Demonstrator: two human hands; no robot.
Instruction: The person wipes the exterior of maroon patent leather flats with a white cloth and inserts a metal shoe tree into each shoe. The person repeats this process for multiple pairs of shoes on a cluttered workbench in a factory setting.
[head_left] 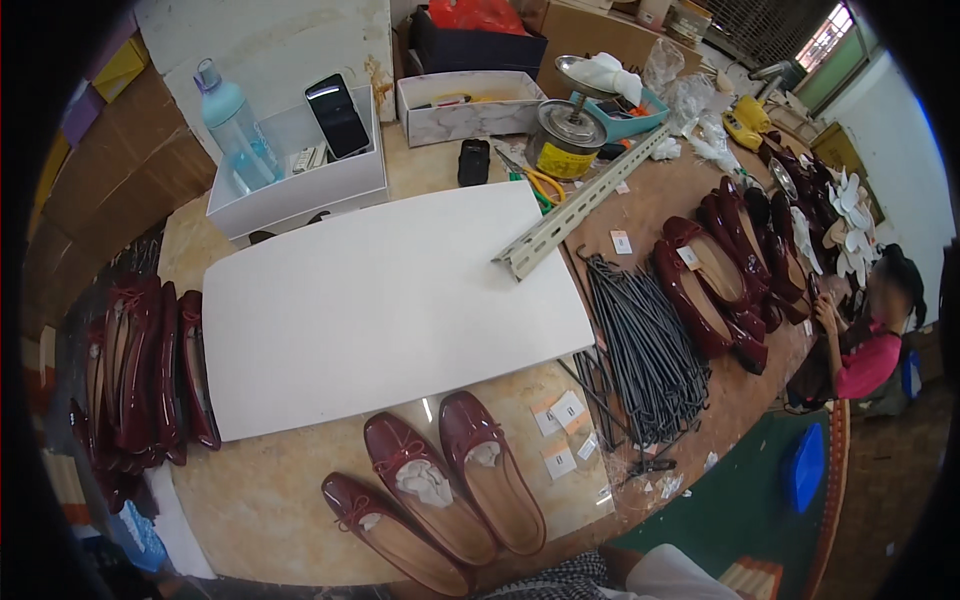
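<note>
checked cloth (560, 580), pale garment (670, 578)

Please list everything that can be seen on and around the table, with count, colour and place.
shoes: three, dark red, near edge
white board: one, table centre
shoe stack: several, dark red, left edge
shoe row: many, dark red, right side
dark rods: a bundle, right of board
metal rail: one, grey, on the board's far corner
tin can: one, far side
water bottle: one, blue, in white box
phone: one, black, same box
paper tags: several, white, near shoes
another person: one, right
own hands: not in view
</note>
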